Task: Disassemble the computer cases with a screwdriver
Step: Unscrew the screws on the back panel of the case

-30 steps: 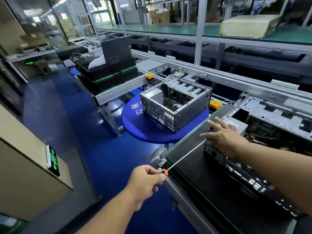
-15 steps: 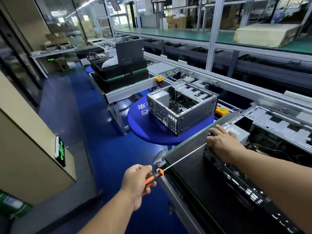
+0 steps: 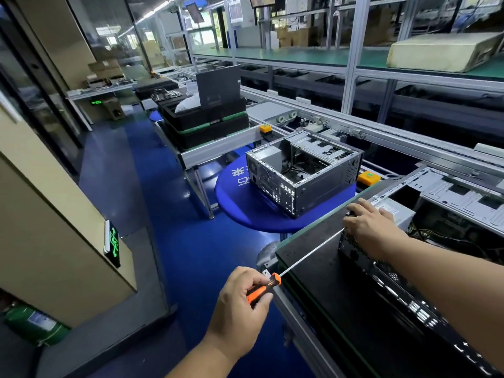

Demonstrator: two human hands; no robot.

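Observation:
A computer case [image 3: 387,271] lies open on the black bench mat [image 3: 321,257] at the right, its perforated rear panel facing me. My left hand [image 3: 240,304] grips the orange and black handle of a long screwdriver [image 3: 308,255]. The thin shaft runs up and right to the case's near top corner. There my right hand [image 3: 368,225] rests on the case's upper edge with fingers curled over it, and it hides the screwdriver's tip. A second open case [image 3: 302,173] stands on a round blue table [image 3: 245,205] behind.
Stacked black trays [image 3: 210,124] sit on a bench further back left. A conveyor rail [image 3: 381,135] runs along the right, with shelving above. A beige cabinet [image 3: 49,227] with a green lit sign stands at the left, across the blue floor aisle.
My right hand has drawn its fingers in and settled onto the case's top edge. My left hand shifted along the handle, so more of the orange grip shows. The view moved closer.

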